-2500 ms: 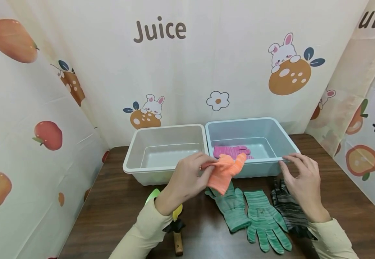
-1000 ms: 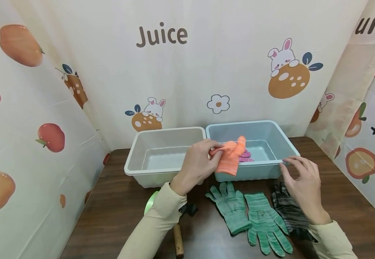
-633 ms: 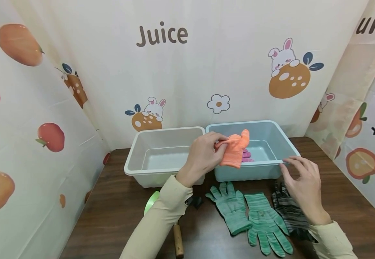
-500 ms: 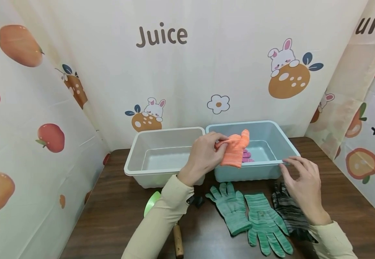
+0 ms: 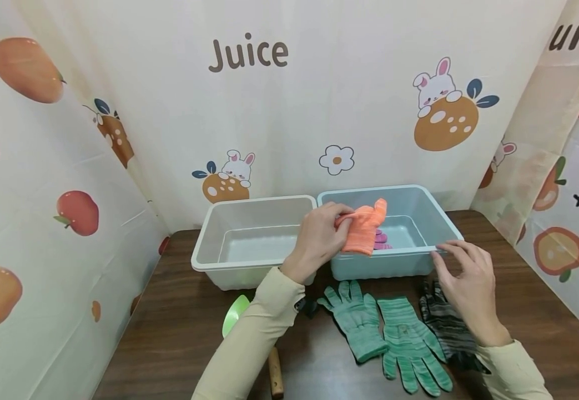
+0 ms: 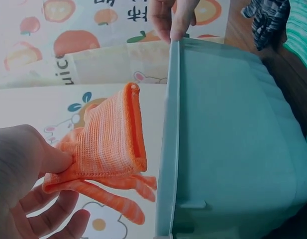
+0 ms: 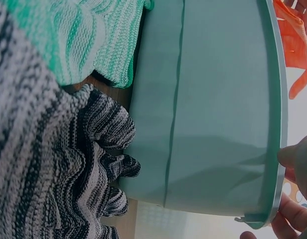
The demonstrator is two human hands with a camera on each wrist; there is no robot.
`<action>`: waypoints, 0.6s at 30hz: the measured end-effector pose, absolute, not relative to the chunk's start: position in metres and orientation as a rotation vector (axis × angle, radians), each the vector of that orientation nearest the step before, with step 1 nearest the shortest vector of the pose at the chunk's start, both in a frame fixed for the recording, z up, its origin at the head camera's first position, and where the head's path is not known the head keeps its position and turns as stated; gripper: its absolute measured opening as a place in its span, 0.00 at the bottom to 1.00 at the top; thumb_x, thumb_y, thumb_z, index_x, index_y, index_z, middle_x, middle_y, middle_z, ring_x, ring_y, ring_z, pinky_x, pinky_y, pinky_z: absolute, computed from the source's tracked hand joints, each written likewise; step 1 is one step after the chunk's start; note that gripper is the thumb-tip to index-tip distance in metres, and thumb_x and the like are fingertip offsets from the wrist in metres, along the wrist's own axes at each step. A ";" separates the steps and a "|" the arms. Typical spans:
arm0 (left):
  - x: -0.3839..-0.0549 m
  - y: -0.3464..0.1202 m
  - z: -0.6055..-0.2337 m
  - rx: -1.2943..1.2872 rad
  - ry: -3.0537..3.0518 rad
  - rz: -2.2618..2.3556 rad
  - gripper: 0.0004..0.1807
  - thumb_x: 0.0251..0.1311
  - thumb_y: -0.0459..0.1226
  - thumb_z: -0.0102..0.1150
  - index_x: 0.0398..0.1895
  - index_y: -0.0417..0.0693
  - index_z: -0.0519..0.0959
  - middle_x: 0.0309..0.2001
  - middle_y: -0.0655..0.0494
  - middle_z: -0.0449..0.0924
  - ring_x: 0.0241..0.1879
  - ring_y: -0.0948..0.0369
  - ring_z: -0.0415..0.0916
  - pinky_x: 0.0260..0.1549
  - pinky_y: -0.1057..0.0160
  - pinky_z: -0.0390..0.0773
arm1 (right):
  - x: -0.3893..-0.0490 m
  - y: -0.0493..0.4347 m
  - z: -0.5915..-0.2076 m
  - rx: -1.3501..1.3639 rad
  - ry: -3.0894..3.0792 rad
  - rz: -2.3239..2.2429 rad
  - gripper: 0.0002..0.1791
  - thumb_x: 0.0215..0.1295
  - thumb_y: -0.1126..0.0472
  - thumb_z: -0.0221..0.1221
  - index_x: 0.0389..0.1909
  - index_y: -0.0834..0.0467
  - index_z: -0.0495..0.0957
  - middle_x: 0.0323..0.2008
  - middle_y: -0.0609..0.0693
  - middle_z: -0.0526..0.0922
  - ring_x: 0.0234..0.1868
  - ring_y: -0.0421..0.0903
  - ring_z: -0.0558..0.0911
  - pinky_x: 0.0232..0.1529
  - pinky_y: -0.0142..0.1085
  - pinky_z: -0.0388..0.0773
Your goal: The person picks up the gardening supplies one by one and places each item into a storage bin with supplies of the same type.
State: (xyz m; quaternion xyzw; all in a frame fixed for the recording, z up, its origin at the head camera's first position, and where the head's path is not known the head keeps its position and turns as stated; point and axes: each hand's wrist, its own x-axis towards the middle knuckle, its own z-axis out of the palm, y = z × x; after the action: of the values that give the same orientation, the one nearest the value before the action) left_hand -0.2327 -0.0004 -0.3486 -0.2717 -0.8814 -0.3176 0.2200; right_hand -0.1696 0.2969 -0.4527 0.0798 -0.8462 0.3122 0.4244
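Below, green gloves (image 5: 353, 323) are spread on the curtained table (image 5: 169, 328), orange glove (image 5: 364, 230) pinched by left hand (image 5: 318, 238), blue bin (image 5: 386, 266) by right hand (image 5: 471, 286).

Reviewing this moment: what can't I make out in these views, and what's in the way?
Pink glove: head view, mostly hidden behind the orange glove and left grip.
Upper end of the wooden handle: head view, hidden by the left sleeve, so what it joins is unclear.
Black-grey glove: head view, partly behind the right grip.
Green knit glove: right wrist view, cut off by the picture's edge.
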 end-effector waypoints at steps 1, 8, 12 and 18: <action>-0.233 0.001 -0.348 -0.745 -2.439 -0.881 0.10 0.74 0.38 0.62 0.49 0.49 0.90 0.43 0.55 0.90 0.38 0.60 0.84 0.38 0.64 0.82 | -0.170 0.297 -0.453 0.199 -2.117 0.783 0.14 0.57 0.73 0.74 0.45 0.68 0.88 0.49 0.68 0.85 0.55 0.69 0.76 0.59 0.59 0.66; -0.241 0.011 -0.347 -0.724 -2.448 -0.867 0.10 0.75 0.38 0.61 0.50 0.50 0.90 0.44 0.56 0.91 0.40 0.60 0.85 0.37 0.64 0.81 | -0.169 0.298 -0.452 0.192 -2.117 0.791 0.14 0.57 0.73 0.74 0.45 0.67 0.87 0.50 0.68 0.84 0.55 0.70 0.75 0.59 0.59 0.66; -0.242 0.014 -0.349 -0.724 -2.458 -0.850 0.10 0.74 0.37 0.61 0.50 0.51 0.91 0.44 0.56 0.91 0.41 0.60 0.86 0.39 0.63 0.83 | -0.169 0.297 -0.452 0.190 -2.120 0.795 0.14 0.57 0.73 0.74 0.45 0.67 0.87 0.50 0.68 0.84 0.56 0.70 0.75 0.58 0.59 0.66; -0.247 0.019 -0.355 -0.716 -2.480 -0.825 0.11 0.74 0.36 0.61 0.49 0.51 0.91 0.43 0.57 0.91 0.38 0.61 0.85 0.37 0.65 0.81 | -0.170 0.298 -0.454 0.193 -2.123 0.792 0.14 0.58 0.73 0.74 0.46 0.67 0.88 0.50 0.67 0.84 0.56 0.70 0.75 0.59 0.60 0.66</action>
State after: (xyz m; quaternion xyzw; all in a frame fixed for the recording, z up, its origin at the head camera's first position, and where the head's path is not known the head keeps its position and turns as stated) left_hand -0.2472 0.0185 -0.3550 -0.2583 -0.8939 -0.2974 0.2142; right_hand -0.1695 0.2979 -0.4542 0.0771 -0.8471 0.3159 0.4203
